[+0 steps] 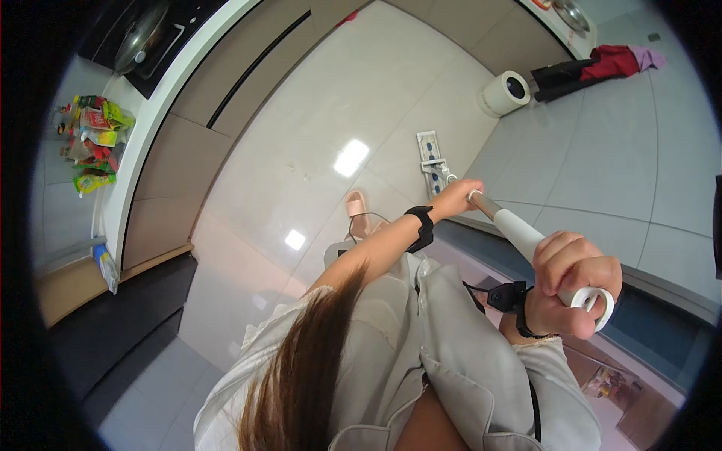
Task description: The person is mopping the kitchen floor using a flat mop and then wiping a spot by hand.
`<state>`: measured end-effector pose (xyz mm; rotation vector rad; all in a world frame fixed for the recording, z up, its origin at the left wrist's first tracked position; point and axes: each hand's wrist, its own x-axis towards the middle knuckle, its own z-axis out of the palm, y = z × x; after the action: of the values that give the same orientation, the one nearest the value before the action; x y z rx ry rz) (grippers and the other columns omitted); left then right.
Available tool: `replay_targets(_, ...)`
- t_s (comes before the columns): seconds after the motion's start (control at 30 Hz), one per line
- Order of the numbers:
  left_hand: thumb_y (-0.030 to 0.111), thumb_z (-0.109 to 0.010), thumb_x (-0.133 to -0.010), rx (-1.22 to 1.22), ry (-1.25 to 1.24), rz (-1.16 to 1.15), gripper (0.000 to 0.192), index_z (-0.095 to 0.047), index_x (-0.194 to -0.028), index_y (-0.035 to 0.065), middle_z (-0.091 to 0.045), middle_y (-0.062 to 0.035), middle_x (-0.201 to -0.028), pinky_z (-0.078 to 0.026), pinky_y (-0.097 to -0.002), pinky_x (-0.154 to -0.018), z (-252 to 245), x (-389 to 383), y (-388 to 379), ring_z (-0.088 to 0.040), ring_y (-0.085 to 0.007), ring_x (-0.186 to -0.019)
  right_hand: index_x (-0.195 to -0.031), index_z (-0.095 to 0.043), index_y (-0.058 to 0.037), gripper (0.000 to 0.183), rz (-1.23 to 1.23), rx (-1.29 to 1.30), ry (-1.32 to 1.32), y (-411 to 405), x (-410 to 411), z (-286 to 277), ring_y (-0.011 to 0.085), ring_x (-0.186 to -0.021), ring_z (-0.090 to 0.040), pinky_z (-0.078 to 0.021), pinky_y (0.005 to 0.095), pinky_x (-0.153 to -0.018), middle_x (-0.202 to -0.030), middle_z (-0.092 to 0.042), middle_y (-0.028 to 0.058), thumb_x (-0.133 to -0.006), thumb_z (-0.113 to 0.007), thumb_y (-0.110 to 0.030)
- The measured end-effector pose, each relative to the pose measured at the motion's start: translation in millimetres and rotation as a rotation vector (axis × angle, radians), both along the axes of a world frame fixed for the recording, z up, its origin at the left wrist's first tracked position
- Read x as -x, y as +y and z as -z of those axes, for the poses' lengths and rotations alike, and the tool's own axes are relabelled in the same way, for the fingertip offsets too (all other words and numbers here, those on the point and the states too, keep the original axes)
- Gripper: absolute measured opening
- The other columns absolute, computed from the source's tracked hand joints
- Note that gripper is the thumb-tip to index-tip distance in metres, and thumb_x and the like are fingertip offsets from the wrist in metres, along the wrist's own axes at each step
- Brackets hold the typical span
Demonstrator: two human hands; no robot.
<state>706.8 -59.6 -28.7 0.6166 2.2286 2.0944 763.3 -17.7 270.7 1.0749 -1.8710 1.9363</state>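
A flat mop's white handle (516, 230) slants from the floor up towards my right side. My left hand (458, 197) is wrapped around its lower part, just below a bare metal section of the pole. Near the top end, my right hand (578, 276) grips the handle, with the thumb beside the white end loop (598, 307). The rectangular mop head (428, 146), pale with blue spots, lies on the light tile floor (316, 129) near the grey tiled wall; my left hand hides part of it.
A white bin (502, 96) stands by the wall, below hanging dark and red cloths (609, 63). Along the left, cabinets (194, 132) carry a counter with seasoning packets (98, 138) and a lidded pan (144, 42) on the stove. My slippered foot (356, 204) is behind the mop head.
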Motion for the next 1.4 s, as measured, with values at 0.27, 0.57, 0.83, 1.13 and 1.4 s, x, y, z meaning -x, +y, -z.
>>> replay_targets(0.27,0.004,-0.067,-0.068,0.024,-0.060,0.186,0.023,-0.049,-0.083,0.0032,-0.057,-0.0124,-0.074,-0.043,-0.0348,-0.063,6,16,-8,-0.056,-0.0287,-0.072,-0.072,-0.038,-0.0083,0.028,0.145,-0.097,0.025,-5,5,5,0.0102,-0.040,-0.036,-0.0320,0.0246,-0.038,-0.050,-0.041,0.0005,-0.084,-0.047,-0.032)
replay_targets(0.57,0.018,-0.066,-0.070,0.316,-0.019,0.267,0.022,-0.050,-0.081,0.0074,-0.058,-0.0108,-0.072,-0.042,-0.0358,-0.060,-17,19,-28,-0.058,-0.0278,-0.070,-0.072,-0.046,-0.0036,0.051,-0.187,0.069,0.038,14,21,-3,0.0151,-0.049,-0.048,-0.0405,0.0243,-0.045,-0.061,-0.050,0.0043,-0.069,-0.069,-0.049)
replay_targets(0.83,0.019,-0.066,-0.069,0.372,-0.042,0.293,0.020,-0.052,-0.080,0.0088,-0.058,-0.0099,-0.069,-0.042,-0.0375,-0.057,-44,11,-52,-0.058,-0.0282,-0.068,-0.077,-0.043,-0.0056,0.057,-0.233,0.098,0.022,16,27,-14,0.0125,-0.047,-0.046,-0.0385,0.0237,-0.043,-0.061,-0.050,0.0023,-0.068,-0.066,-0.057)
replay_targets(1.13,0.022,-0.067,-0.067,0.479,-0.093,0.251,0.023,-0.053,-0.080,0.0100,-0.059,-0.0096,-0.069,-0.042,-0.0388,-0.057,-56,-14,-68,-0.058,-0.0293,-0.069,-0.079,-0.039,-0.0086,0.055,-0.323,0.106,0.037,27,20,-23,0.0100,-0.050,-0.048,-0.0407,0.0219,-0.046,-0.061,-0.051,0.0001,-0.072,-0.063,-0.058)
replay_targets(1.4,0.023,-0.066,-0.067,0.570,-0.212,0.183,0.022,-0.053,-0.078,0.0094,-0.059,-0.0103,-0.071,-0.043,-0.0404,-0.058,-70,-45,-73,-0.058,-0.0312,-0.070,-0.076,-0.042,-0.0079,0.054,-0.300,0.248,-0.100,40,9,-22,0.0092,-0.043,-0.049,-0.0421,0.0204,-0.040,-0.056,-0.051,-0.0014,-0.072,-0.064,-0.057)
